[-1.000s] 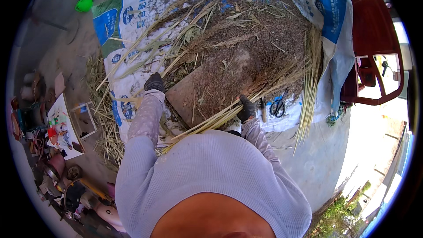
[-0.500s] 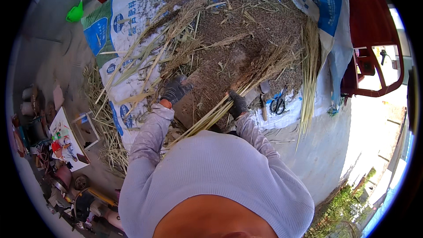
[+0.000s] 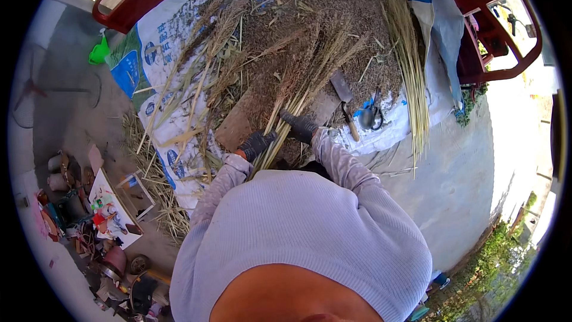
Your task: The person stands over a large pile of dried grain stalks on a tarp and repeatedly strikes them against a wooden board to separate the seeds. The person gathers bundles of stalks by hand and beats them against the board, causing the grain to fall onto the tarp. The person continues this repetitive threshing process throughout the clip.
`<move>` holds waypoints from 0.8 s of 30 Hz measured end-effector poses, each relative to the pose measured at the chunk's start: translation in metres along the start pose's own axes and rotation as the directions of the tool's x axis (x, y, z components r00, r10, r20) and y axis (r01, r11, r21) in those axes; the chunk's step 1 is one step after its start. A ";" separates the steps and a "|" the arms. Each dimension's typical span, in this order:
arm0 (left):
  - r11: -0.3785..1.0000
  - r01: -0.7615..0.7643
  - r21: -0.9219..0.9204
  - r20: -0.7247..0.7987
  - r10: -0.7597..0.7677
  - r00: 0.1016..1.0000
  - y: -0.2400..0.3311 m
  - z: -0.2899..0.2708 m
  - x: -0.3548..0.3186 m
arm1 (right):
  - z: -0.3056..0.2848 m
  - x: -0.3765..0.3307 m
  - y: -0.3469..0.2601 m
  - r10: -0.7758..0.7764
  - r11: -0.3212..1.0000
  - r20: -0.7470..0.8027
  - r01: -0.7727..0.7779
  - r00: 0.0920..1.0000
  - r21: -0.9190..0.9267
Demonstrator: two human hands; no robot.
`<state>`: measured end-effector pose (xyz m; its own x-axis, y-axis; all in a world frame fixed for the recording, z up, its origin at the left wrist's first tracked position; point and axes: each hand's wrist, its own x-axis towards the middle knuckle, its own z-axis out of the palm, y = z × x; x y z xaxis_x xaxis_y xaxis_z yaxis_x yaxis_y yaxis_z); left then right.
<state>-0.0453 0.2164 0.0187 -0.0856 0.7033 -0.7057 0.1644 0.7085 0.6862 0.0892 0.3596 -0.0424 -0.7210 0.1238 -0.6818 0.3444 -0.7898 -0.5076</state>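
Both gloved, left hand (image 3: 257, 143) and right hand (image 3: 300, 126) clenched side by side around a bundle of dry stalks (image 3: 310, 77), long axis running up-right over the chaff pile (image 3: 286, 30).

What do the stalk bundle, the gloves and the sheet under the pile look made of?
Stalk bundle: dried plant stems, pale yellow and fibrous, with brown seed heads. Left hand and right hand gloves: probably knit fabric with a dark matte coating; too small to be sure. Sheet: looks like woven plastic sacking, white with blue print, slightly glossy and creased.
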 end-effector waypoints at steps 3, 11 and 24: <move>0.999 0.027 -0.036 -0.117 -0.031 0.993 -0.003 0.018 0.016 | -0.009 0.011 0.030 0.051 0.994 -0.084 -0.043 0.995 0.097; 0.921 -0.136 -0.364 0.005 0.148 0.989 -0.029 0.028 0.025 | -0.017 -0.019 0.032 0.063 0.938 0.252 -0.144 0.966 0.317; 0.946 -0.081 -0.314 0.054 0.103 0.993 0.001 0.042 0.012 | -0.033 -0.039 0.037 -0.390 0.681 0.266 0.470 0.882 -0.562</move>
<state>-0.0047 0.2231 0.0031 -0.0151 0.7681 -0.6401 -0.1466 0.6315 0.7614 0.1496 0.3449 -0.0521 -0.9297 0.2574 -0.2633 0.2331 -0.1422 -0.9620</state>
